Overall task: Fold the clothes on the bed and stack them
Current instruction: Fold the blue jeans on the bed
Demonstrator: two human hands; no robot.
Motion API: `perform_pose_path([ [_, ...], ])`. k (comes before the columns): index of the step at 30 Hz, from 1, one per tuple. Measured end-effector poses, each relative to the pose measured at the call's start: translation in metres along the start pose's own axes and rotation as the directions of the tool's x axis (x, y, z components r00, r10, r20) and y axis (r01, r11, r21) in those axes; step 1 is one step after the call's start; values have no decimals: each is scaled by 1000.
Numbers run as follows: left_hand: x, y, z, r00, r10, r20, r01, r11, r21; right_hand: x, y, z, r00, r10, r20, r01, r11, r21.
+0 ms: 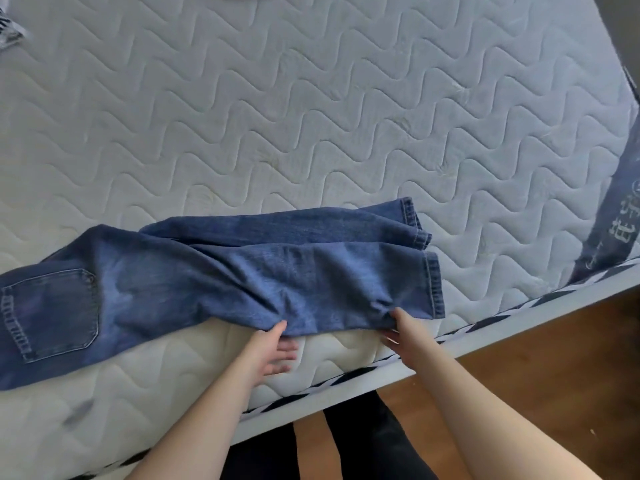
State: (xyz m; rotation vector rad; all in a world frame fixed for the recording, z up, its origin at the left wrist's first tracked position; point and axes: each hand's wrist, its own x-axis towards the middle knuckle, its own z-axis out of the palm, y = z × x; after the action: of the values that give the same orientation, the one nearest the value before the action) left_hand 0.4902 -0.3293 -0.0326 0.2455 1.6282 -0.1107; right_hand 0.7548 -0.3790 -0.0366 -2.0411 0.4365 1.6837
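A pair of blue jeans (pixel 214 271) lies across the near part of the white quilted mattress (pixel 311 116), waist and back pocket at the left, leg hems at the right. The legs lie one over the other with wrinkles. My left hand (pixel 273 348) pinches the near edge of the top leg around its middle, thumb on top, fingers under the cloth. My right hand (pixel 401 327) pinches the same edge close to the hem, its fingers tucked beneath the denim.
A striped garment (pixel 8 31) shows at the far left edge of the mattress. A blue printed band (pixel 616 209) runs down the mattress's right side. Wooden floor (pixel 554 358) and my dark-clad legs (pixel 374 441) lie below the bed edge.
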Motion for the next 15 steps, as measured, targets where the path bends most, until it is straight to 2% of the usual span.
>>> perform_pose_path([
  [1,-2,2,-3,999,-38,39,30,981,191,-5,2,1,999,37,-10,-38,981,-190],
  [3,-7,13,-5,992,-3,124,-55,886,461,-15,-6,2,998,69,13,-54,881,-470],
  [4,-8,23,-6,983,74,168,-152,839,523,-17,-15,3,1000,15,21,-1,837,-547],
  [6,-13,52,-3,925,288,249,-379,762,525,-20,-41,4,961,-276,-7,227,804,-549],
  [8,-18,87,3,825,498,268,-565,698,440,-21,-75,3,808,-568,-157,458,772,-441],
  [9,-17,105,7,759,606,239,-642,635,430,-18,-93,1,720,-651,-241,531,740,-412],
  [10,-16,122,11,678,710,192,-701,545,460,-13,-110,-1,665,-686,-293,551,717,-427],
  [11,-14,138,15,590,794,148,-727,442,526,-7,-125,-3,657,-688,-307,519,708,-479],
  [13,-4,163,21,443,885,144,-684,230,692,11,-143,-6,756,-604,-252,355,702,-618],
  [14,4,173,23,424,888,176,-617,141,774,16,-146,-6,814,-542,-208,287,686,-668],
  [15,11,182,23,447,873,194,-519,77,851,19,-146,-7,851,-501,-157,261,663,-701],
])
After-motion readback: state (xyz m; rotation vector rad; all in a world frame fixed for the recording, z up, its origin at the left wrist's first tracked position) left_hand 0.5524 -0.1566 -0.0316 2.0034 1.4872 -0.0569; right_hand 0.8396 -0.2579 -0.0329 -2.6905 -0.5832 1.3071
